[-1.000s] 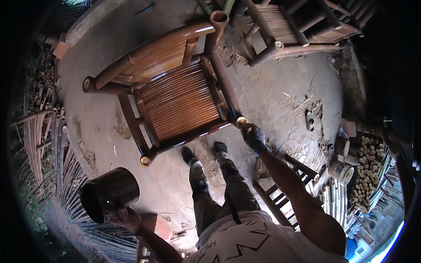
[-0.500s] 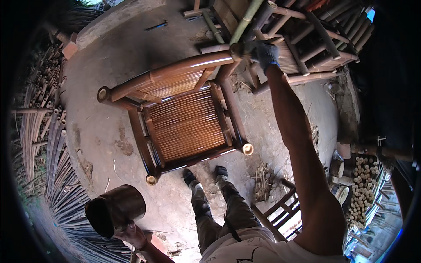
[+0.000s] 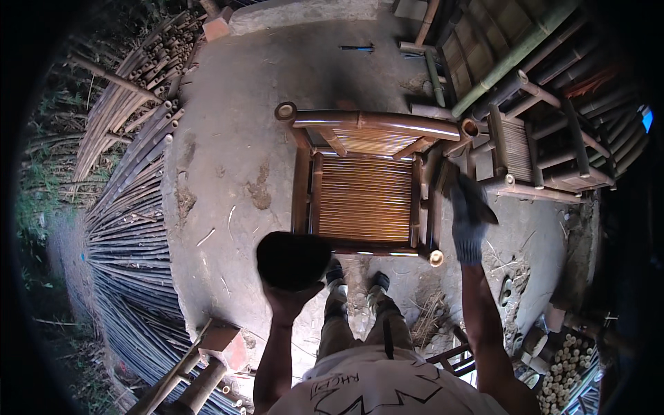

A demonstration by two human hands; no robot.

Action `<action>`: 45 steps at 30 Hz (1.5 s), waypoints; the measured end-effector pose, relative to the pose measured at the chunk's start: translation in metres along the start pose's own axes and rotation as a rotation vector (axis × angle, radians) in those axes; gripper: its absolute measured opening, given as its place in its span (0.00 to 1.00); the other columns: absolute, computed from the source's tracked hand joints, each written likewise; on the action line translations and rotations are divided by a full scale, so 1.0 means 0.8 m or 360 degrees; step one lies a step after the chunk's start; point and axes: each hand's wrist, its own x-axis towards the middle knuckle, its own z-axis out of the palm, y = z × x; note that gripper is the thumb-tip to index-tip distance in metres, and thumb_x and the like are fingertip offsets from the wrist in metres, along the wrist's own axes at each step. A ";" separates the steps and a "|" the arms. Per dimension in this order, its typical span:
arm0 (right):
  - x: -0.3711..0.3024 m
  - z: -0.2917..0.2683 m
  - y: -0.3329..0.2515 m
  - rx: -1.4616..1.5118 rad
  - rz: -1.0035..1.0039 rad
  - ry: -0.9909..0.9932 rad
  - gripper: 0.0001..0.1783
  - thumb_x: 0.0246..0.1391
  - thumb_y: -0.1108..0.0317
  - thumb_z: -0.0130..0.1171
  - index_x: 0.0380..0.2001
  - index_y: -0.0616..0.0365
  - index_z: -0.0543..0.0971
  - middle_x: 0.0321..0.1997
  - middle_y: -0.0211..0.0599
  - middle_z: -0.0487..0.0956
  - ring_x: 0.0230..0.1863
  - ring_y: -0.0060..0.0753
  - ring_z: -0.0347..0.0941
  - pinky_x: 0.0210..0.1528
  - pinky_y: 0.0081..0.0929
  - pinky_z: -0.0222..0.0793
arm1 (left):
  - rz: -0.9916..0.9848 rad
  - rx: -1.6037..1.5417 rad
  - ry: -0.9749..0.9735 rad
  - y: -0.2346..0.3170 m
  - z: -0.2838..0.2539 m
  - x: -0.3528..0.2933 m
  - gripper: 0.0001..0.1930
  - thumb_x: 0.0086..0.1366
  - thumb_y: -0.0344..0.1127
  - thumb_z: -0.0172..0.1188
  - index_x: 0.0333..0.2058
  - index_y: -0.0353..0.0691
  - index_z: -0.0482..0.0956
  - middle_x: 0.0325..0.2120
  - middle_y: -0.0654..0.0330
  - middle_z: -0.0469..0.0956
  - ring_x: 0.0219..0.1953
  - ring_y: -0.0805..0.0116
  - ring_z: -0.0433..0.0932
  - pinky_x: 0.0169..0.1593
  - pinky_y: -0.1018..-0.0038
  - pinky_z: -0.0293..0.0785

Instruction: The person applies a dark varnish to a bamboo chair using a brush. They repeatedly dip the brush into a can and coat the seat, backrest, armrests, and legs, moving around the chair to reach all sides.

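Observation:
A glossy brown bamboo chair (image 3: 366, 200) with a slatted seat stands on the floor in front of my feet. My left hand (image 3: 289, 301) is closed around a dark can (image 3: 294, 261), raised near the chair's front left corner; the can's inside is too dark to make out. At the chair's right side, my right hand (image 3: 470, 232), in a grey-blue glove, grips what looks like a flat brush (image 3: 447, 178). The brush's dark end is at the right armrest, though blur hides whether it touches. Its handle sticks out beside the glove.
Paler bamboo chairs (image 3: 519, 149) stand close by at the back right. Long bamboo poles (image 3: 131, 235) lie piled along the left. A brick (image 3: 225, 346) and thick bamboo posts are at lower left. Cut bamboo ends (image 3: 567, 373) are stacked at lower right, and scraps litter the floor.
My right hand has come down with the brush from the backrest's top right corner to the chair's right side. My left hand has brought the can in toward the chair. The view has turned.

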 end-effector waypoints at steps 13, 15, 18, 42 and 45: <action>0.050 -0.147 -0.314 0.0150 -0.0869 -0.1057 0.21 0.39 0.65 0.76 0.40 0.58 0.84 0.39 0.37 0.83 0.39 0.35 0.78 0.40 0.31 0.74 | 0.0696 0.0079 -0.0933 0.085 0.086 -0.019 0.66 0.33 0.42 0.86 0.68 0.36 0.51 0.60 0.47 0.66 0.62 0.53 0.70 0.64 0.59 0.69; 0.050 -0.160 -0.334 -0.0057 -0.0965 -0.1081 0.19 0.40 0.64 0.77 0.37 0.56 0.85 0.37 0.35 0.82 0.38 0.37 0.78 0.40 0.33 0.74 | 0.0720 -0.0080 -0.1115 0.100 0.095 -0.024 0.66 0.35 0.40 0.86 0.68 0.35 0.48 0.61 0.46 0.64 0.63 0.54 0.68 0.65 0.59 0.68; 0.026 -0.170 -0.340 -0.0167 -0.0902 -0.0901 0.18 0.43 0.59 0.75 0.37 0.54 0.84 0.40 0.38 0.80 0.39 0.43 0.77 0.43 0.38 0.74 | 0.0733 -0.0303 -0.1327 0.114 0.107 -0.032 0.66 0.36 0.40 0.86 0.68 0.34 0.47 0.63 0.45 0.61 0.65 0.53 0.65 0.66 0.59 0.67; -0.048 -0.239 -0.330 -0.0163 -0.0497 -0.0646 0.15 0.44 0.62 0.74 0.35 0.56 0.84 0.40 0.42 0.81 0.42 0.40 0.78 0.42 0.33 0.77 | 0.0779 -0.0134 -0.1596 0.115 0.133 -0.085 0.63 0.38 0.49 0.84 0.67 0.29 0.54 0.58 0.47 0.64 0.59 0.51 0.70 0.60 0.58 0.70; -0.046 -0.264 -0.311 0.0212 -0.0214 -0.0546 0.18 0.44 0.65 0.77 0.40 0.54 0.84 0.42 0.40 0.82 0.44 0.33 0.80 0.41 0.30 0.79 | 0.0734 -0.0073 -0.1497 0.107 0.143 -0.080 0.64 0.37 0.48 0.85 0.67 0.29 0.53 0.59 0.46 0.64 0.60 0.51 0.70 0.61 0.59 0.70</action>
